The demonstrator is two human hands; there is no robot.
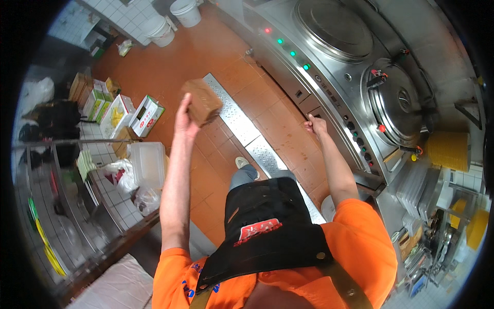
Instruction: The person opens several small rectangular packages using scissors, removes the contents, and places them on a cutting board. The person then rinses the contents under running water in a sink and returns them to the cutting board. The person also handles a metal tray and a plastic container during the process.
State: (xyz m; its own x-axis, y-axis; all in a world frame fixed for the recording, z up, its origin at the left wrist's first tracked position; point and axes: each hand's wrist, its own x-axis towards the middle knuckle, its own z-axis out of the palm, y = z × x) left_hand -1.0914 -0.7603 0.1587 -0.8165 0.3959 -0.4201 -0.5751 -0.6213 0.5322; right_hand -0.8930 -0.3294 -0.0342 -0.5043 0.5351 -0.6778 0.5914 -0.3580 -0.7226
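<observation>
My left hand (pixel 186 117) is shut on a brown rectangular block (pixel 204 101), its material unclear, held out above the tiled floor (pixel 216 150). The fingers pass behind the block and are mostly hidden. My right hand (pixel 317 126) is raised near the front of a stainless steel cooking unit (pixel 308 90), with its fingers curled; whether anything small is between them cannot be told. The unit has lit green and red lamps, knobs and two large round lids (pixel 334 29).
A metal drain cover (pixel 247 131) crosses the floor. Cartons (pixel 146 116) and a plastic bin (pixel 146 164) stand at the left beside a metal rack (pixel 56 185). White buckets (pixel 160 33) stand at the back. Yellow stacked plates or trays (pixel 448 151) are at the right.
</observation>
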